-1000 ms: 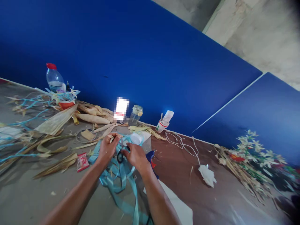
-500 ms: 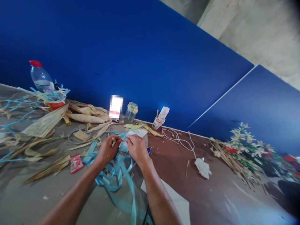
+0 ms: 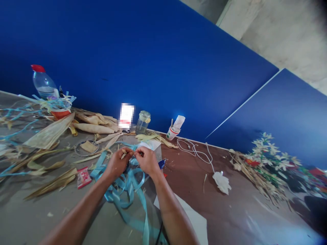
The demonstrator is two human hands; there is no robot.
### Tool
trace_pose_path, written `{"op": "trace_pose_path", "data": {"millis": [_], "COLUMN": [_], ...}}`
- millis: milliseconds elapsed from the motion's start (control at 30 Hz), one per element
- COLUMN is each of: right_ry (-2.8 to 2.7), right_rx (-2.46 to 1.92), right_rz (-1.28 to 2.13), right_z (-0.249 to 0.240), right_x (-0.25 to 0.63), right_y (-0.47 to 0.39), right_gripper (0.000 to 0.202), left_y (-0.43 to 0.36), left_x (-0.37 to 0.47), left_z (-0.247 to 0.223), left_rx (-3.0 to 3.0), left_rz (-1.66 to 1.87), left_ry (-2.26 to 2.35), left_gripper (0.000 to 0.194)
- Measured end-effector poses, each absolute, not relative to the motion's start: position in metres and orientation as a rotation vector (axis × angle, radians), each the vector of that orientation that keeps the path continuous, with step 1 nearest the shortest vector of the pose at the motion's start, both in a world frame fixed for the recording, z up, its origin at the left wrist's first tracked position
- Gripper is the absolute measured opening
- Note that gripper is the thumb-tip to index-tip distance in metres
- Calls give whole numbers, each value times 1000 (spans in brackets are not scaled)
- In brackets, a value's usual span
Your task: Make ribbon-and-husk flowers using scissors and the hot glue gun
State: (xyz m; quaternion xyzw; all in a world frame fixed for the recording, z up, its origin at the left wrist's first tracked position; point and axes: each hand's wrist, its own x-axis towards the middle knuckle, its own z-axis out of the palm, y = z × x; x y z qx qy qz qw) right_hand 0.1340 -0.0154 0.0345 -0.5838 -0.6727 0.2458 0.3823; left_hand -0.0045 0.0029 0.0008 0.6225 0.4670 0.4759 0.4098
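Deep blue partition panels (image 3: 153, 51) stand behind the desk (image 3: 185, 180), whose top is grey toward its left end and brown toward its right; rough grey wall (image 3: 278, 34) shows above. Along the desk's back edge are a clear plastic bottle with a red cap (image 3: 44, 83), tan dried husks (image 3: 94, 128), a clear jar with a pale lid (image 3: 142, 124) and a white paper cup with a red rim (image 3: 172, 133). White artificial flowers (image 3: 267, 151) lie near its right end.

Both forearms reach in from the desk's near side. The left hand (image 3: 118, 163) and right hand (image 3: 146, 161) meet at the fingertips, fingers curled, thumbs drawn against forefingers; anything pinched there is too small to tell. Glossy light-blue ribbon (image 3: 122, 205) lies in loops below and between them, one length trailing toward the near side.
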Motion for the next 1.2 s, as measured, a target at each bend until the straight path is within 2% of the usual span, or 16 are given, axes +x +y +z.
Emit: {"op": "trace_pose_path", "data": {"millis": [400, 833, 1200], "right_ry": [-1272, -1450, -1401], "right_rx": [-1232, -1294, -1298], "right_rz": [1143, 1016, 1042], "right_z": [27, 25, 28], "right_x": [134, 131, 133], "right_y": [-8, -10, -11], "right_gripper": [18, 14, 28], "left_y": [4, 2, 3], "left_x": [-6, -6, -6], "left_z": [0, 8, 4], "left_rx": [1412, 1418, 1483], "left_rz": [1229, 1257, 1231], "left_ry": [1215, 1113, 1109], "left_gripper": [33, 27, 25]}}
